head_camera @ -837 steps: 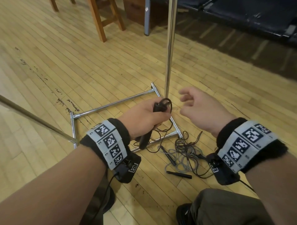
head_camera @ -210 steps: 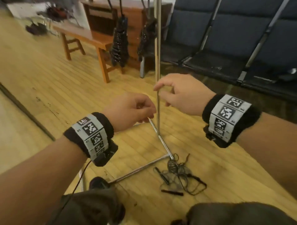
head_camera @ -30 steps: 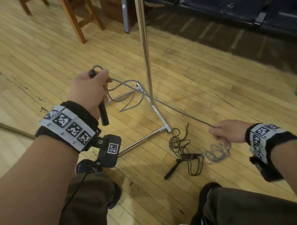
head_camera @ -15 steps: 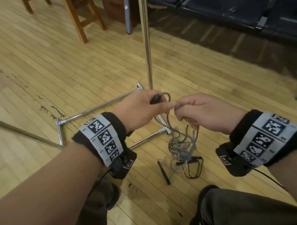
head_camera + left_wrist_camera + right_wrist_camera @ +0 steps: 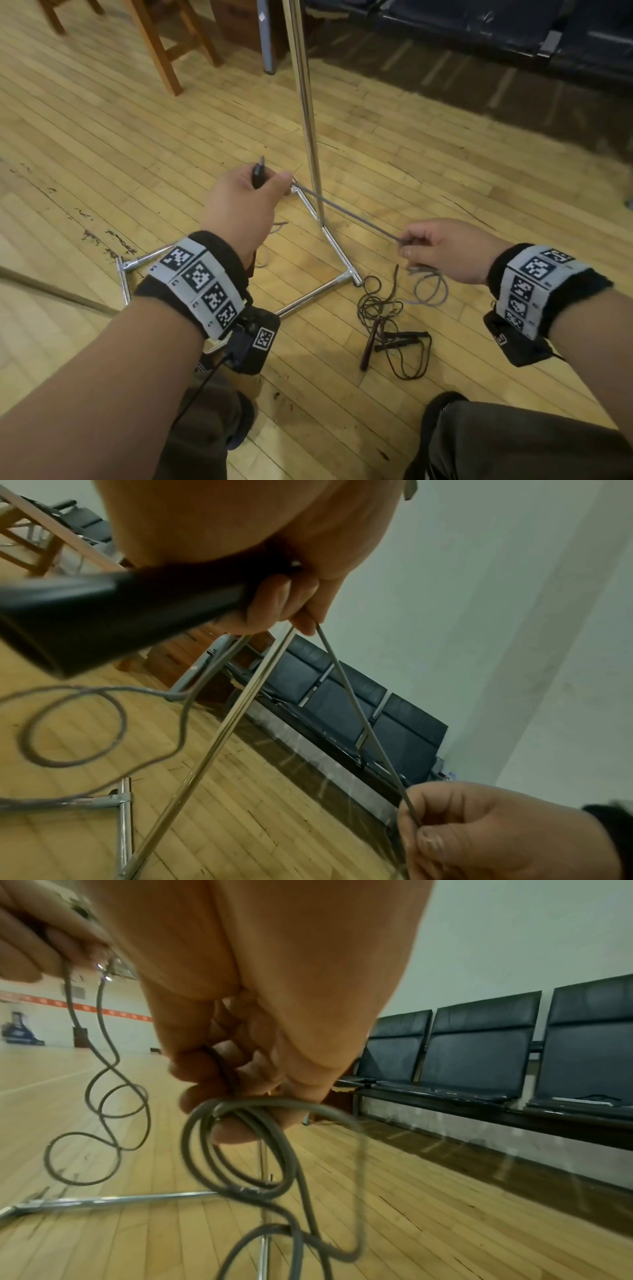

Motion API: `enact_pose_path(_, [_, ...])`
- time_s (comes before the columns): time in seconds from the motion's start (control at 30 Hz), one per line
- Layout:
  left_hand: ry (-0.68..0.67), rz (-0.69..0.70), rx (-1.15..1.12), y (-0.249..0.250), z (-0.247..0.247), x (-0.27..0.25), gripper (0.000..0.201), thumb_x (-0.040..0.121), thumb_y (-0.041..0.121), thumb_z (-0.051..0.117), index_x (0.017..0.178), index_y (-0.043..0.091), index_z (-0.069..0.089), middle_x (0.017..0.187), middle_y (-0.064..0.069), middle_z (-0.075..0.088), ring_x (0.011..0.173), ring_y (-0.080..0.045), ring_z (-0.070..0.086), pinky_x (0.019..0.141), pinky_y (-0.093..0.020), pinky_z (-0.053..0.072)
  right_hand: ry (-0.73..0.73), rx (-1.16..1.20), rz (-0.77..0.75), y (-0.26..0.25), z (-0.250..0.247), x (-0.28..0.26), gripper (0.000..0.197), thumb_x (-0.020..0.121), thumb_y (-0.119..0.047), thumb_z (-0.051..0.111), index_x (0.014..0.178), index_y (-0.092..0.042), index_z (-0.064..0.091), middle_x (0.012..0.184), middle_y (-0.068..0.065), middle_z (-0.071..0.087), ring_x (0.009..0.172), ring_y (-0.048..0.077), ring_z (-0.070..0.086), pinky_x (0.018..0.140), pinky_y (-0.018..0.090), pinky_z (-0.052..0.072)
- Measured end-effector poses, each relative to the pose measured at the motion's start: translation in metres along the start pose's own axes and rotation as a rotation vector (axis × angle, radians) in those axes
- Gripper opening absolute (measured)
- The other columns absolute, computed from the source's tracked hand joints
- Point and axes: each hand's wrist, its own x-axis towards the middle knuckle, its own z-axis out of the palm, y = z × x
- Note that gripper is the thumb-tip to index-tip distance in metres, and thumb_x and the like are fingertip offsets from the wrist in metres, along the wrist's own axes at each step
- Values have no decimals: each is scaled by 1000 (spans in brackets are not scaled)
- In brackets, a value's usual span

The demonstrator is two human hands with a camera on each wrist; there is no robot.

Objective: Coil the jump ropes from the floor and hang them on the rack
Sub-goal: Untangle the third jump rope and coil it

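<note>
My left hand (image 5: 250, 198) grips the black handle (image 5: 113, 610) of a grey jump rope (image 5: 346, 210) and holds rope loops that hang below it (image 5: 113, 723). The grey cord runs taut from that hand to my right hand (image 5: 442, 251), which pinches it and holds several slack loops (image 5: 246, 1153) hanging beneath. A dark brown jump rope (image 5: 387, 325) lies tangled on the wooden floor near the corner of the rack's chrome base (image 5: 335, 250). The rack's upright pole (image 5: 305, 102) rises between my hands, behind the stretched cord.
A wooden bench's legs (image 5: 154, 48) stand at the back left. A row of dark padded seats (image 5: 479, 1053) lines the wall at the right. My knees (image 5: 513, 442) and a shoe (image 5: 239, 421) are at the bottom edge.
My hands were together half a second ago. They have drawn apart, the left up and back, the right out to the right, pulling the grey cord taut.
</note>
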Motion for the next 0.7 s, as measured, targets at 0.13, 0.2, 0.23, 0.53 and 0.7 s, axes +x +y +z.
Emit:
enact_pose_path(0.13, [66,-25,-100,0,-14,7,26,98,46,68,78,29,70,56,17,51,53,-13,43,57,-35,42,70,-222,23,3,-1,3,9,100,-26,60,96,-26,67,85,-4,69,77,15,66,67,30,58])
enact_pose_path(0.2, [155,-67,-212,1,-26,11,23,97,44,69,80,29,70,66,12,57,52,-10,45,57,-34,44,-37,-423,175,17,1,1,10,101,-27,56,98,-25,65,91,-6,63,79,10,60,63,25,50])
enact_pose_path(0.23, [206,-88,-253,1,-34,14,21,97,44,69,83,28,71,70,10,59,52,-8,46,56,-34,45,-114,-482,259,26,3,-1,11,101,-26,55,99,-26,66,94,-7,64,80,8,61,63,23,48])
enact_pose_path(0.53, [-125,76,71,-2,-13,-9,33,105,42,61,137,47,65,94,23,74,55,-3,63,57,-23,55,-34,-163,114,-31,-2,0,30,107,-37,43,94,-26,69,77,-2,74,82,16,69,74,36,54])
enact_pose_path(0.7, [-630,159,109,3,14,-32,24,105,36,63,127,45,69,68,23,67,54,-7,60,55,-23,53,42,-36,-125,-86,2,-14,28,102,-35,53,83,-25,70,71,-7,69,63,7,62,60,31,49])
